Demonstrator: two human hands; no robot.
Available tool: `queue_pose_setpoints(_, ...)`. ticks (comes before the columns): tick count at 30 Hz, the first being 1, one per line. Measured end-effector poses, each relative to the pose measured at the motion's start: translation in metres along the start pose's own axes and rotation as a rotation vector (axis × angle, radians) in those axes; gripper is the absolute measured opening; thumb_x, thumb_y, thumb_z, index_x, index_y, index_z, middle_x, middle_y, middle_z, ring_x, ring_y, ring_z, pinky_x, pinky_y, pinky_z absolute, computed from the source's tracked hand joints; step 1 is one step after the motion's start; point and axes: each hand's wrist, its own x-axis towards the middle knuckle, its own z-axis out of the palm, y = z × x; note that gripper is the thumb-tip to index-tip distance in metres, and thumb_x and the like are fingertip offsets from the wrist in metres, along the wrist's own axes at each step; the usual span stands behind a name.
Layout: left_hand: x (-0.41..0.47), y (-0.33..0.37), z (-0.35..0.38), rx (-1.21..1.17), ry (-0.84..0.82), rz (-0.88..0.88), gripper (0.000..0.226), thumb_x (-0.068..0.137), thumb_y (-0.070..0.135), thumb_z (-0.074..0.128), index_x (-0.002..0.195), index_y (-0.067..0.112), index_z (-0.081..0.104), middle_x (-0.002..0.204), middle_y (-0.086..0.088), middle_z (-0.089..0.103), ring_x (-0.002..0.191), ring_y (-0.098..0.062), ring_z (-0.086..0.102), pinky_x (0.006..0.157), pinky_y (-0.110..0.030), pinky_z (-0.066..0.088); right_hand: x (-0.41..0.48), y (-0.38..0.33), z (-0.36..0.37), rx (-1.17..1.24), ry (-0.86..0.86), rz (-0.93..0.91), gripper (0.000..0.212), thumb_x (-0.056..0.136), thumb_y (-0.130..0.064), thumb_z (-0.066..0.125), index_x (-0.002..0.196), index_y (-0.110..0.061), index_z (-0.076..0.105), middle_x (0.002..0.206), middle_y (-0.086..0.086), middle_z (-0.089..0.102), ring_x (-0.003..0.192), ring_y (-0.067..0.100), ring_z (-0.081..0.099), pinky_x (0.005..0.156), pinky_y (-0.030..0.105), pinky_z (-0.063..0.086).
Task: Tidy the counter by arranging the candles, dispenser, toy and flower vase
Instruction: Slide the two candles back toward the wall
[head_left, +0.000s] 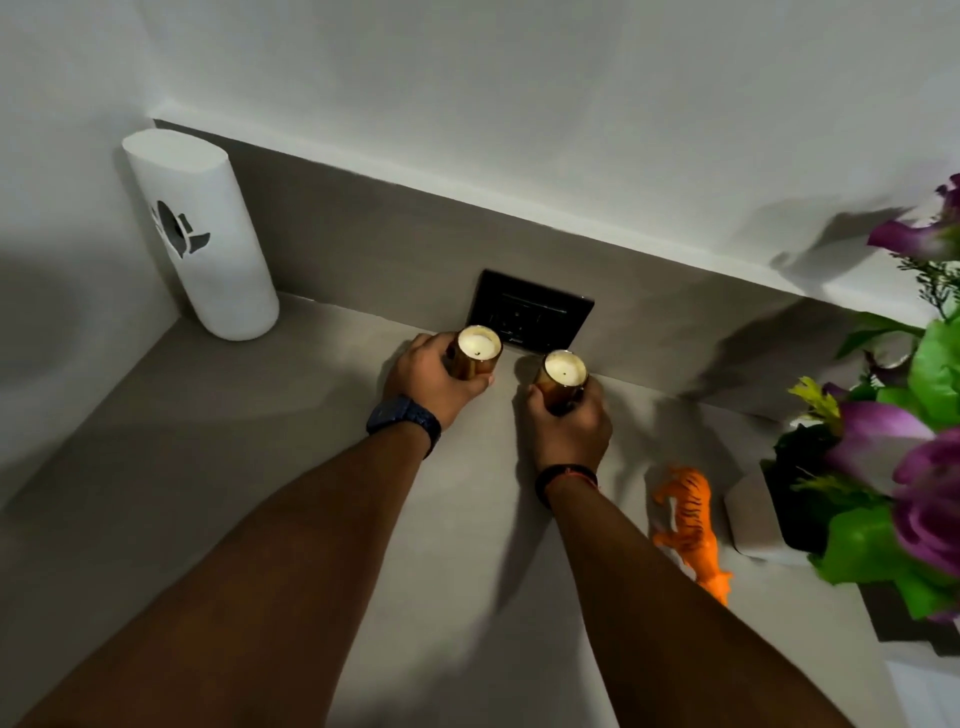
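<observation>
Two small gold candles with white wax tops stand side by side on the grey counter (260, 467), close to the back wall. My left hand (428, 379) grips the left candle (478, 345). My right hand (571, 426) grips the right candle (564, 370). A tall white cylindrical dispenser (202, 234) stands upright in the far left corner. An orange toy tiger (691, 525) stands on the counter to the right of my right wrist. Further right is a white flower vase (753, 514) holding purple flowers and green leaves (909, 457).
A black wall socket plate (530, 309) sits on the grey backsplash just behind the candles. White wall rises above a ledge (467, 187). A dark rectangular mat or tray (893, 618) shows under the leaves at the right edge.
</observation>
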Motion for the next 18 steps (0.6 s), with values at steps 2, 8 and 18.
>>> queue_pose_setpoints(2,-0.001,-0.003,0.003,-0.009,0.023,0.003,0.055,0.062,0.033,0.088,0.110,0.016,0.066,0.104,-0.007,0.063,0.088,-0.027,0.059,0.071,-0.028,0.044,-0.001,0.002,0.002,-0.009,0.012,-0.013,0.058,0.072,-0.029,0.078,0.122,-0.011,0.056,0.116,0.013,0.062,0.104,0.030,0.059,0.084,0.026,0.040)
queue_pose_setpoints(8,-0.012,-0.006,0.001,-0.040,0.068,-0.031,0.093,0.049,0.045,0.093,0.129,0.018,0.053,0.119,-0.007,0.058,0.101,-0.025,0.057,0.083,-0.040,0.052,-0.006,-0.001,-0.001,0.050,-0.030,0.066,0.079,0.067,-0.034,0.083,0.133,-0.014,0.045,0.128,0.011,0.055,0.114,0.027,0.055,0.091,0.028,0.039)
queue_pose_setpoints(18,-0.084,0.025,0.002,-0.025,0.146,-0.068,0.063,0.071,0.051,0.076,0.122,0.019,0.055,0.125,-0.008,0.051,0.118,-0.029,0.042,0.097,-0.046,0.042,-0.040,-0.026,-0.063,0.151,0.118,-0.084,0.034,0.083,-0.023,0.066,0.115,-0.011,0.058,0.104,0.003,0.062,0.070,0.015,0.060,0.068,0.027,0.049)
